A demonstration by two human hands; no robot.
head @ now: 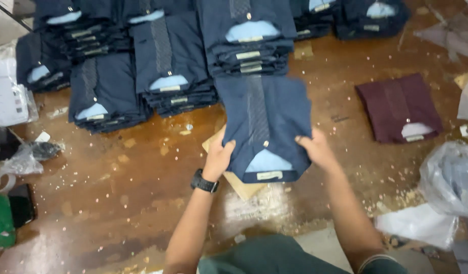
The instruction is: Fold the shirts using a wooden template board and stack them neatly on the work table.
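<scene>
I hold a folded navy shirt (267, 119) with a pale blue collar insert, out in front of me above the brown floor. My left hand (219, 157) grips its left edge; a black watch sits on that wrist. My right hand (315, 148) grips its right edge. Under the shirt, a tan cardboard piece (244, 186) lies on the floor. Stacks of folded navy shirts (170, 66) fill the floor beyond my hands.
A folded maroon shirt (399, 107) lies alone at the right. Clear plastic bags (449, 177) and white sheets (416, 223) sit at the lower right. Plastic wrap and a green packet (0, 220) lie at the left. Paper scraps litter the floor.
</scene>
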